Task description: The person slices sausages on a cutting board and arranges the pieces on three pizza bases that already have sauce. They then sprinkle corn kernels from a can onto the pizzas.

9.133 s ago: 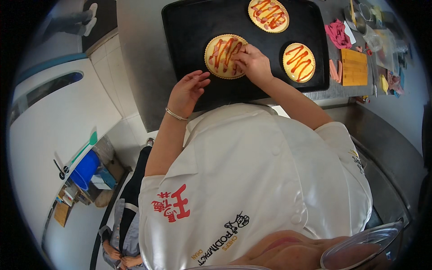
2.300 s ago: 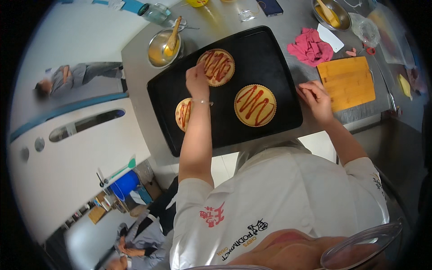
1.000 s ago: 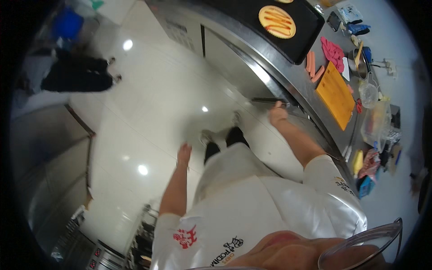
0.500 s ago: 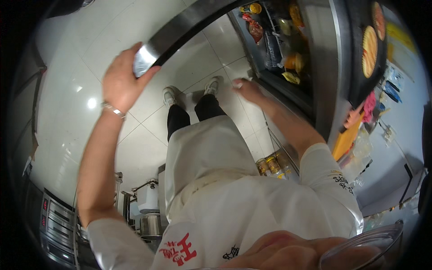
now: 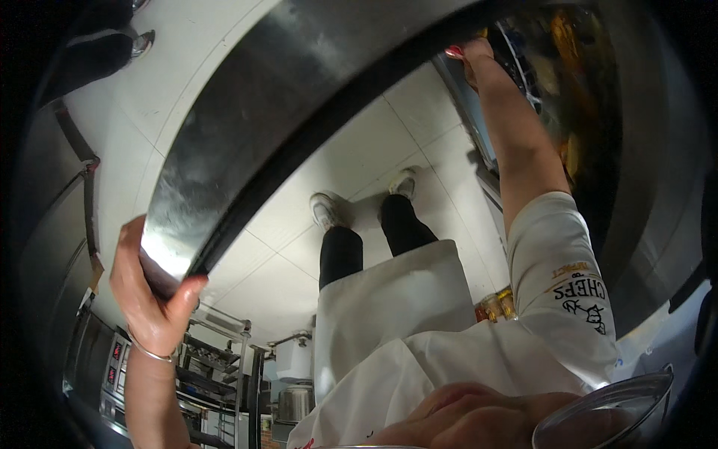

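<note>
My left hand (image 5: 149, 299) is closed around the edge of a steel door (image 5: 224, 142), thumb on the inner side and fingers on the outer. The door stands open like that of a fridge and sweeps across the upper view. With the arm stretched out, my right hand (image 5: 476, 58) reaches into the dark cabinet behind the door, close to its front edge. Its fingers look curled. A shiny red bit (image 5: 453, 52) shows at the fingertips, too small to name. Yellow and orange packages (image 5: 567, 45) lie inside, dim and blurred.
Pale tiles (image 5: 359, 150) cover the floor under my feet. Another person's dark-clad leg (image 5: 90, 63) stands at the upper left. Steel racks (image 5: 217, 367) and a metal pot (image 5: 295, 404) are at the lower left. Several jars (image 5: 493, 305) stand beside my apron.
The door has swung toward me with my left hand still on its edge. My right hand has gone from in front of the cabinet up and into it.
</note>
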Available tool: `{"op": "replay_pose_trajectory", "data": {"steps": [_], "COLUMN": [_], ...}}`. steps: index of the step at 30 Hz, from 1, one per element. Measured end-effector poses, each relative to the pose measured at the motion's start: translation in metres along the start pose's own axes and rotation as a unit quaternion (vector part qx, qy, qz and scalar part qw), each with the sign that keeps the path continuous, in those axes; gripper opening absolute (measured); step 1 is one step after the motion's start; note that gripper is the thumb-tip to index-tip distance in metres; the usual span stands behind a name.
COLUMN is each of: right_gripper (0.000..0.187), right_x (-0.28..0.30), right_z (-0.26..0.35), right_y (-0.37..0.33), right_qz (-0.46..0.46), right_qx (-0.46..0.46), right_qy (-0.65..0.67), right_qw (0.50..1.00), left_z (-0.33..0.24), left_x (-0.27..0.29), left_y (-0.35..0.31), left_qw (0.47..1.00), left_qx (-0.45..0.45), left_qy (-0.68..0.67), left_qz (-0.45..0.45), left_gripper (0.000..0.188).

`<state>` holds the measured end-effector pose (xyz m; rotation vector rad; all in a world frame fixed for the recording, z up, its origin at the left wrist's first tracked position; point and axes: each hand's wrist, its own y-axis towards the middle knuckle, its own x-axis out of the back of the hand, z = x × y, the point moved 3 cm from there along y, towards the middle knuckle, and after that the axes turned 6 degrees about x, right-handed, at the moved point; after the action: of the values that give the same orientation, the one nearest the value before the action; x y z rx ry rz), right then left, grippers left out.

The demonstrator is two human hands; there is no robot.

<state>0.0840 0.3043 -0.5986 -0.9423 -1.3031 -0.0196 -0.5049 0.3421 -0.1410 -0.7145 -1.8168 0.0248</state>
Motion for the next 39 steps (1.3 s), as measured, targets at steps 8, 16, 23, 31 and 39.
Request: {"op": "replay_pose_trajectory", "data": {"steps": [8,16,23,31,39], "right_gripper": [0.027,0.020,0.025,0.028,0.028], "right_x": [0.051,0.094,0.295,0.516,0.534], "right_z": [0.022,0.048,0.070,0.061,0.105], "right_y": [-0.098,-0.267,-0.558,-0.805,-0.891], "right_qz": [-0.297,-0.408,-0.342,-0.441,-0.404], "right_qx": [0.019,0.189,0.383,0.528,0.549], "right_qy": [0.086,0.079,0.148,0.033,0.054], "right_qw": [0.951,0.890,0.845,0.725,0.730], "left_z": [-0.010,-0.026,-0.046,-0.138,-0.281], "left_x": [0.000,-0.003,-0.023,-0.063,0.201], "left_y": [-0.002,-0.006,-0.038,-0.081,-0.216], "left_qw": [1.000,0.998,0.996,0.872,0.393], "left_qx": [0.002,-0.026,-0.012,-0.016,-0.131], "left_qy": [-0.024,-0.017,-0.025,-0.463,-0.780], "left_qz": [-0.018,-0.047,-0.086,0.161,0.469], "left_gripper": [0.073,0.057,0.060,0.084,0.074]}}
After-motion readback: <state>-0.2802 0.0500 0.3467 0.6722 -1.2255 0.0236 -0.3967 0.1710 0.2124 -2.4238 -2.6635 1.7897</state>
